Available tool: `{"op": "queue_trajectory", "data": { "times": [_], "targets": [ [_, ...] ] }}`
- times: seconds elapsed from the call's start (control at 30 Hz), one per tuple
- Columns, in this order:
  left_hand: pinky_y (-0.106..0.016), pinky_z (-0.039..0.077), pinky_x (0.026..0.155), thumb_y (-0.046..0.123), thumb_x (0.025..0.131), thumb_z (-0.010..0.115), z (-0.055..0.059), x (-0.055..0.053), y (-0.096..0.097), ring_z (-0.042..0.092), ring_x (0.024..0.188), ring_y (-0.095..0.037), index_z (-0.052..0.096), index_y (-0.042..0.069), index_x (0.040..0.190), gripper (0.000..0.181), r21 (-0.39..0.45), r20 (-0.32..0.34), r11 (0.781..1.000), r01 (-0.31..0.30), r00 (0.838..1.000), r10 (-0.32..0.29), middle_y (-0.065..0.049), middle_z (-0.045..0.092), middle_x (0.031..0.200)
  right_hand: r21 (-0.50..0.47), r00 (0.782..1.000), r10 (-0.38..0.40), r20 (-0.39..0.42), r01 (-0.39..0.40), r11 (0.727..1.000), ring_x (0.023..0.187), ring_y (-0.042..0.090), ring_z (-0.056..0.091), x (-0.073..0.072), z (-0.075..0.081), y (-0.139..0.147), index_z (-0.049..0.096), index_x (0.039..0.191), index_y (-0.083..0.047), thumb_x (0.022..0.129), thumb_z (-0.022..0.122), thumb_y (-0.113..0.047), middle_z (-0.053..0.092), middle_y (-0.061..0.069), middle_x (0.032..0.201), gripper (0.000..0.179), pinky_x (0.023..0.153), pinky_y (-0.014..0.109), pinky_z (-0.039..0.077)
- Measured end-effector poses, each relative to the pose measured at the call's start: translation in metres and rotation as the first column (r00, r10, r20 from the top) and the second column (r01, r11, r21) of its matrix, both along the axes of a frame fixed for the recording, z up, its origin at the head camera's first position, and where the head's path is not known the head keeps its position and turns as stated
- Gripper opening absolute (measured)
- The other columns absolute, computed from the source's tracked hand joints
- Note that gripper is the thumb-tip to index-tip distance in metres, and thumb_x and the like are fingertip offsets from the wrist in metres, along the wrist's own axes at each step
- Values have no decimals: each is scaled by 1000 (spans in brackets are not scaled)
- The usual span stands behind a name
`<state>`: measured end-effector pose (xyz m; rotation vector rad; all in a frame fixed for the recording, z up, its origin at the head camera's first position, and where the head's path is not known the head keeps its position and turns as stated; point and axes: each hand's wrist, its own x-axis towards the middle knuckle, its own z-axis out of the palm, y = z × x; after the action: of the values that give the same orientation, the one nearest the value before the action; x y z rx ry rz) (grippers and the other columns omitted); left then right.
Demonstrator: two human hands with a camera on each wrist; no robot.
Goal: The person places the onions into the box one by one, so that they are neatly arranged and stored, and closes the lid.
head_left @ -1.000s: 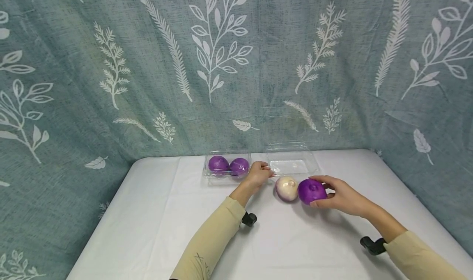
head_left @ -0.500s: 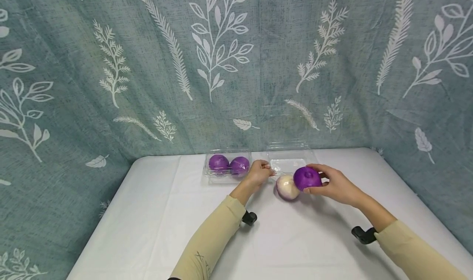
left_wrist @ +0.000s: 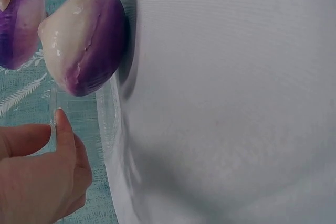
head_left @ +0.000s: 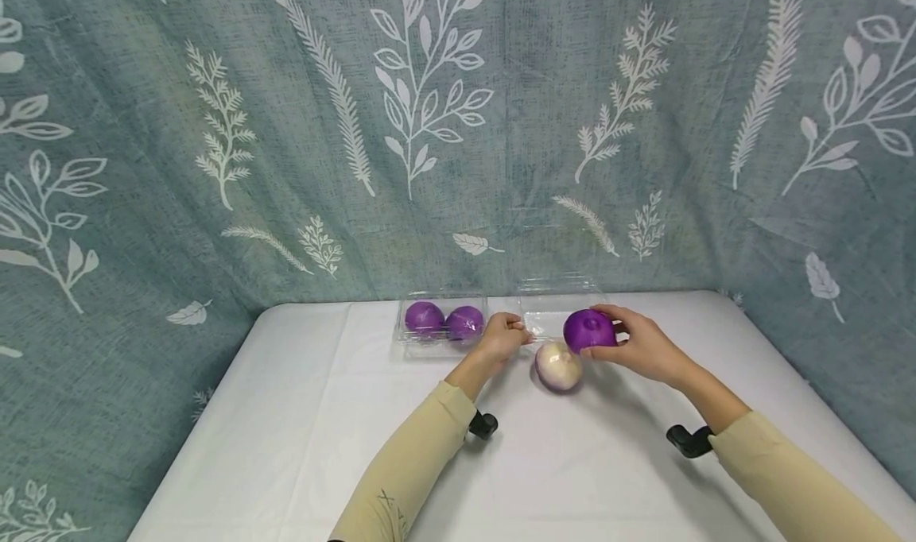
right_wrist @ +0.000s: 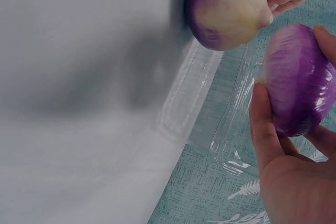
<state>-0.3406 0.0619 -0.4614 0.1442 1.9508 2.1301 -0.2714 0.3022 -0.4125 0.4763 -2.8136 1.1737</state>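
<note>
In my right hand (head_left: 639, 345) I grip a purple-and-white onion (head_left: 590, 331), thumb and fingers round its sides. It is raised at the front right of an open clear plastic clamshell container (head_left: 554, 323), overlapping it in the head view. My left hand (head_left: 501, 339) pinches the container's near left edge between thumb and forefinger; the left wrist view shows those fingertips (left_wrist: 59, 114) on the thin clear rim. A second onion (head_left: 558, 367) lies on the cloth just in front of the container, pale end facing up and towards me.
Left of my left hand stands another clear clamshell container (head_left: 440, 351) with two purple onions (head_left: 425, 319) inside. White cloth covers the table (head_left: 286, 447). A green leaf-patterned curtain (head_left: 458, 129) hangs right behind the table's far edge.
My right hand has lifted its onion from beside the other one and carried it away from me and slightly left, towards the open container. The left hand has stayed at the container's edge.
</note>
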Motion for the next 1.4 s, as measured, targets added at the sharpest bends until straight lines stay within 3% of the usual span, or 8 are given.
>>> {"op": "queue_trajectory", "data": {
  "times": [0.37,1.0,1.4],
  "targets": [
    [-29,61,92,-20,92,54,-1,1,0,60,89,-19,41,-21,136,46,11,27,1000,-5,1000,5,-4,46,94,4,1000,-19,14,19,1000,118,42,60,-13,1,-5,47,149,-1,84,86,-35,57,26,137,83,88,48,62],
    [-30,60,95,-15,92,57,-3,1,-1,63,94,-22,40,-21,140,51,-32,-22,999,10,1000,-11,-5,49,98,2,998,-42,43,42,999,121,42,59,-37,-5,-14,44,151,-2,85,84,-41,58,27,136,87,93,51,60],
    [-28,60,92,-16,91,57,-4,1,-1,60,90,-19,38,-22,140,53,-37,-29,999,6,1000,-7,-4,48,97,-22,999,-8,47,9,1000,124,46,57,-53,-13,-24,40,153,2,90,80,-36,53,31,140,83,101,57,55]
  ]
}}
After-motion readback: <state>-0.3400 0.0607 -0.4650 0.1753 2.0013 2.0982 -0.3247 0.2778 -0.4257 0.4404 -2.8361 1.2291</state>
